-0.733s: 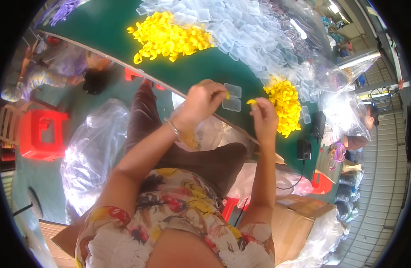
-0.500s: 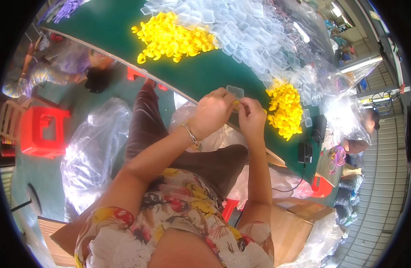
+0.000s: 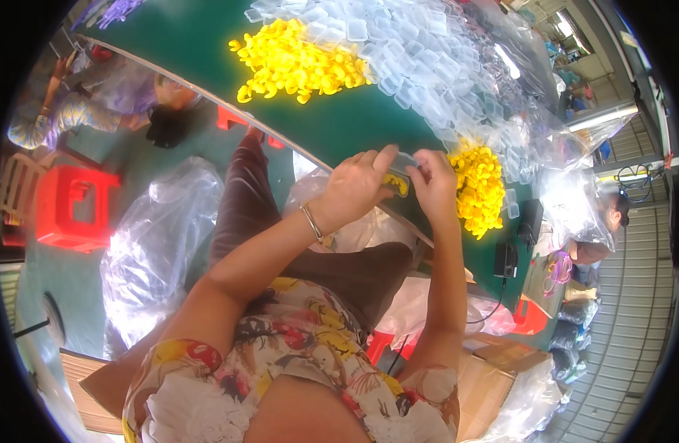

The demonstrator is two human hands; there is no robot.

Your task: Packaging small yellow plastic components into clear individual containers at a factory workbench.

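Observation:
Over the near edge of the green table [image 3: 339,125], both hands meet at a small clear plastic box [image 3: 405,159]. My left hand [image 3: 353,186] is closed on the box's left side. The fingers of my right hand [image 3: 437,184] are bent against its right side. A small curved yellow plastic piece [image 3: 395,184] shows between the hands, apparently in the box; fingers hide part of it. To the right of my right hand lies a pile of similar yellow pieces [image 3: 478,188]. A larger yellow heap [image 3: 299,63] lies farther off to the left.
A big heap of clear boxes [image 3: 421,63] spreads along the table's far side. Black power adapters [image 3: 505,260] sit at the right. Purple pieces [image 3: 118,11] lie far left. On the floor are a red stool [image 3: 74,207] and a clear plastic bag [image 3: 166,251]. Other people sit nearby.
My hands have moved slightly apart, the right one shifting rightward. The yellow piece, earlier mostly covered by my fingertips, now shows between my hands. The whole view has shifted a little.

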